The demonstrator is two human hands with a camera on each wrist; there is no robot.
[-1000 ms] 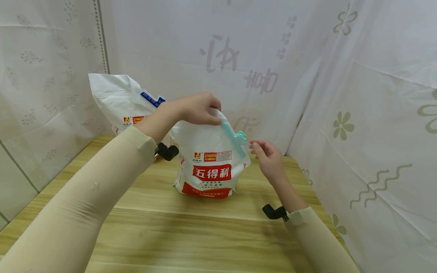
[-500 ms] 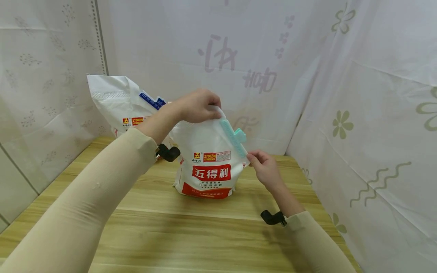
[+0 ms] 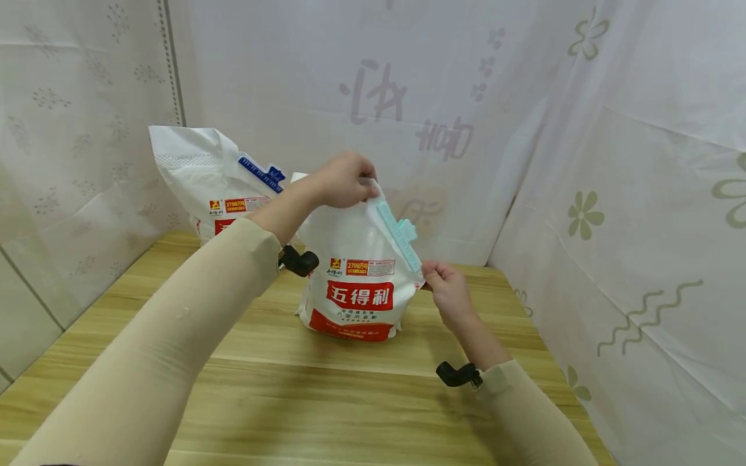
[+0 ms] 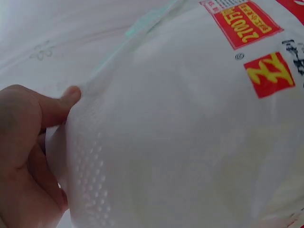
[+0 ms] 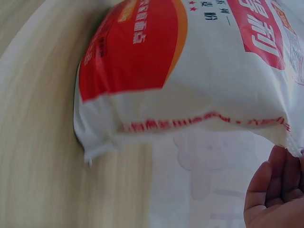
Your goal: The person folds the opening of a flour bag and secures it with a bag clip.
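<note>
A white flour bag (image 3: 355, 230) with red printed panels stands on the wooden table in the head view. Along its slanting upper right edge sits a mint-green bag clip (image 3: 398, 236). My left hand (image 3: 346, 181) pinches the top of the bag just above the clip; in the left wrist view the thumb lies on the near side of the white plastic (image 4: 156, 123). At the clip's lower end, my right hand (image 3: 447, 290) pinches the bag's right corner between thumb and fingers. The right wrist view shows curled fingers (image 5: 280, 185) at that corner, partly cut off by the frame.
A second, similar flour bag (image 3: 195, 171) with a dark blue clip (image 3: 261, 175) stands behind at the left, partly covered by my left arm. Pale patterned cloth (image 3: 408, 90) hangs around the back and sides of the table (image 3: 291, 408).
My right hand has moved down from beside the clip's handle to the bag's right corner and now pinches it. The left hand keeps its grip on the top, raised slightly.
</note>
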